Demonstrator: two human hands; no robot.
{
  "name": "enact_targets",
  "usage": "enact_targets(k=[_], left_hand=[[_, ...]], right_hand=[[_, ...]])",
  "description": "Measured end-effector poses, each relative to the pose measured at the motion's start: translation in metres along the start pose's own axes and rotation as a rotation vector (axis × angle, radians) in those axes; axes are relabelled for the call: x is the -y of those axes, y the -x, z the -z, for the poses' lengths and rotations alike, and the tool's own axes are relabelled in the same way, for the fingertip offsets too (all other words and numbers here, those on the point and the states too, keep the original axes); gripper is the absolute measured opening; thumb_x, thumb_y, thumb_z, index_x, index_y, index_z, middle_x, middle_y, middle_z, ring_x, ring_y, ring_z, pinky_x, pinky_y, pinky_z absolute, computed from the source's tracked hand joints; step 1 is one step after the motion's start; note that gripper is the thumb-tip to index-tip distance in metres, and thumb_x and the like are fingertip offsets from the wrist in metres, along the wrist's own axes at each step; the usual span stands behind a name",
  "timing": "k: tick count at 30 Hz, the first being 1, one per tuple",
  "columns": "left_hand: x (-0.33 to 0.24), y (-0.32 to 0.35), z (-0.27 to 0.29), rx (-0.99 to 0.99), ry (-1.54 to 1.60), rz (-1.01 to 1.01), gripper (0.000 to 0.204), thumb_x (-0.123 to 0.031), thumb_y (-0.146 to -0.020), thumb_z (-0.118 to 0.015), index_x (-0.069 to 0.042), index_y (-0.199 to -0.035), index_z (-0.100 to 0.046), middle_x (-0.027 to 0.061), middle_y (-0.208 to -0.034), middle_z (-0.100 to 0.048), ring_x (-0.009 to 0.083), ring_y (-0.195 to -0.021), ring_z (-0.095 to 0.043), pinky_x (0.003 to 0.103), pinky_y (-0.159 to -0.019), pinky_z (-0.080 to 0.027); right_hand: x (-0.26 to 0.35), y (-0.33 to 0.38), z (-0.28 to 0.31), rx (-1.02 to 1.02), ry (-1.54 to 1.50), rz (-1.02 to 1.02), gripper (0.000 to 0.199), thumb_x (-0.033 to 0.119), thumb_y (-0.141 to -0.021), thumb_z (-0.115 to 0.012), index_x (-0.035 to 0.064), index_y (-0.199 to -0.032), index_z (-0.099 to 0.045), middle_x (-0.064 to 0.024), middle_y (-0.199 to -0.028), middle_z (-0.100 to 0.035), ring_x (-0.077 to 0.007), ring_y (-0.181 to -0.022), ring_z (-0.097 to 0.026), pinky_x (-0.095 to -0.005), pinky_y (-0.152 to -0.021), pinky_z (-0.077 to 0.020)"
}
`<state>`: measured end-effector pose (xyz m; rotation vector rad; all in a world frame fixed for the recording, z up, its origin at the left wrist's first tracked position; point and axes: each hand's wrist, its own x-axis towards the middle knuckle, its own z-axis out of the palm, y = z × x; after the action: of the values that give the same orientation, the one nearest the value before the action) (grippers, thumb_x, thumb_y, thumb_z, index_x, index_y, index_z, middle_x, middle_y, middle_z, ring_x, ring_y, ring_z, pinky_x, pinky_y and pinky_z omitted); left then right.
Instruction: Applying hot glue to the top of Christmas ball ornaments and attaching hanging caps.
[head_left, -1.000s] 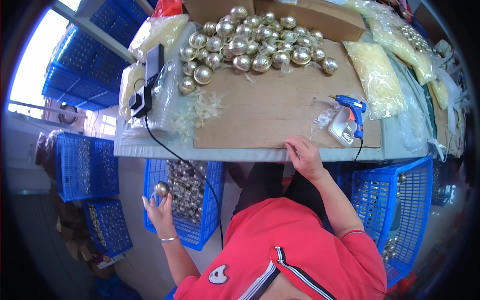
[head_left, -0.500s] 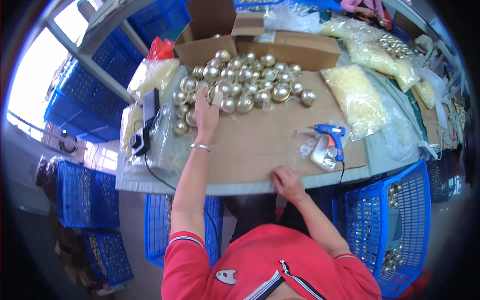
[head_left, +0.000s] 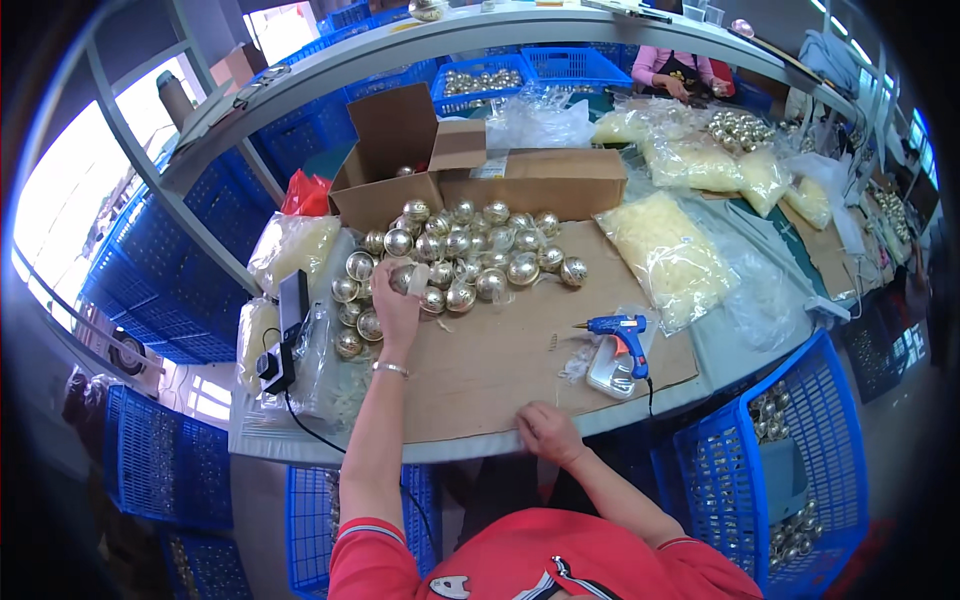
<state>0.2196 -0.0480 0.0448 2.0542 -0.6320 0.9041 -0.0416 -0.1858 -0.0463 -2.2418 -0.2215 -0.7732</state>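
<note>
My left hand (head_left: 396, 318), with a silver bracelet at the wrist, reaches to the near left side of a pile of shiny gold ball ornaments (head_left: 491, 284). Its fingers and thumb close round one gold ball (head_left: 402, 279); a whitish piece shows at the thumb. Loosely curled, my right hand (head_left: 550, 433) rests by the table's front edge, with nothing visible in it. Beyond it, a blue hot glue gun (head_left: 622, 332) lies on a clear plastic tray (head_left: 608, 376), its nozzle pointing left. Brown cardboard (head_left: 490, 372) lies beneath the balls.
Open cardboard boxes (head_left: 535, 178) stand behind the pile. Bags of pale glue sticks (head_left: 668, 258) lie to the right. A black power strip (head_left: 291, 310) with a cable is at left. Blue crates (head_left: 815, 440) flank the table below. Across the back, a person in pink (head_left: 680, 75) works.
The view has tilted up, showing more of the shelf and the room behind. My left hand has closed round a gold ball. My right hand stays by the table edge.
</note>
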Motion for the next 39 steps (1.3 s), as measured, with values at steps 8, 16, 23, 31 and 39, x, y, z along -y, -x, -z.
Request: enact_targets(k=[8,16,23,31,39], left_hand=[[-0.069,0.086,0.068,0.505,1.223,0.814,0.032,-0.023,-0.087,-0.063,-0.013,-0.113,-0.047,0.0045,-0.097,-0.057,0.0146,-0.075,-0.059,0.02,-0.055,-0.043],[-0.1,0.126,0.096,0.46,0.963,0.749,0.028,-0.019,-0.085,-0.065,-0.007,-0.106,-0.05,-0.0007,-0.089,-0.053,0.0066,-0.078,-0.052,0.02,-0.062,-0.045],[-0.097,0.142,0.112,0.674,0.805,0.411,0.043,-0.012,-0.072,-0.078,-0.005,-0.108,-0.055,0.0024,-0.102,-0.055,0.0109,-0.091,-0.055,0.025,-0.08,-0.047],[-0.115,0.133,0.115,0.676,0.376,0.157,0.048,-0.024,-0.063,-0.082,-0.008,-0.1,-0.057,0.0101,-0.093,-0.055,0.0262,-0.085,-0.057,0.03,-0.075,-0.048],[-0.107,0.161,0.12,0.696,0.866,0.68,0.053,-0.019,-0.068,-0.081,-0.005,-0.111,-0.053,0.0054,-0.099,-0.054,0.0142,-0.088,-0.055,0.029,-0.075,-0.048]], right_hand=[[0.012,-0.026,0.0,0.03,-0.63,-0.55,0.032,0.007,-0.083,-0.062,0.001,-0.112,-0.049,-0.0103,-0.087,-0.059,-0.0206,-0.075,-0.061,-0.0305,-0.064,-0.0498],[0.063,-0.061,0.017,0.221,-1.097,-0.749,0.057,0.015,-0.086,-0.064,0.0029,-0.132,-0.032,-0.0033,-0.071,-0.054,-0.0117,-0.058,-0.054,-0.0251,-0.049,-0.0444],[0.044,-0.063,0.019,0.414,-0.97,-0.866,0.039,0.033,-0.086,-0.064,0.0003,-0.104,-0.051,-0.0003,-0.063,-0.052,-0.0077,-0.047,-0.044,-0.0214,-0.039,-0.0312],[0.043,-0.044,0.007,0.247,-0.954,-0.829,0.015,0.019,-0.086,-0.063,0.0034,-0.088,-0.062,0.0008,-0.071,-0.058,-0.006,-0.061,-0.053,-0.0217,-0.052,-0.0416],[0.032,-0.05,0.041,0.357,-0.835,-0.803,0.015,0.014,-0.086,-0.062,-0.0002,-0.086,-0.063,-0.0022,-0.069,-0.061,-0.0069,-0.056,-0.054,-0.0218,-0.05,-0.0435]])
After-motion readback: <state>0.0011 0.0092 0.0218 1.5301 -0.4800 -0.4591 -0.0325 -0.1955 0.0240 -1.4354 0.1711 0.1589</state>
